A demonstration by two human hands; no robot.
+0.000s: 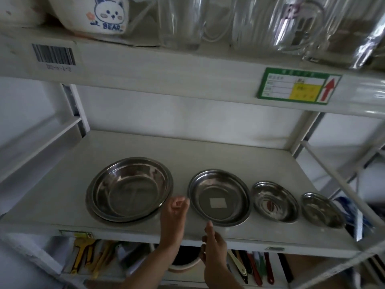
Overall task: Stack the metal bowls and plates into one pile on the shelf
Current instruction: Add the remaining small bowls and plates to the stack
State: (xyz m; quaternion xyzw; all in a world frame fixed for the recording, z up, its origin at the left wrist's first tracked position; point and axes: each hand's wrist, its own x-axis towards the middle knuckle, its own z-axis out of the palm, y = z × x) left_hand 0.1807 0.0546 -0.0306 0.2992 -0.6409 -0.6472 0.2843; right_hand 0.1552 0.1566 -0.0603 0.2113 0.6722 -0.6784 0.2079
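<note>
A row of metal dishes sits on the white shelf [62, 197]. At the left, a large bowl [127, 188] rests inside a wider plate [93, 213]. To its right lie a medium plate [218, 197] with a white square sticker, a smaller bowl [275, 201] and the smallest plate [321, 210]. My left hand [175, 211] is between the large bowl and the medium plate, fingers curled, touching the medium plate's left rim. My right hand [214, 245] is at the shelf's front edge, one finger up against that plate's near rim. Neither hand has lifted anything.
The shelf above holds a bear-printed ceramic bowl [100, 15] and several glass cups [181, 21]. A green label [298, 86] and a barcode [53, 55] are on its front edge. Below, colourful utensils [250, 268] hang. Metal uprights [333, 178] frame the right side.
</note>
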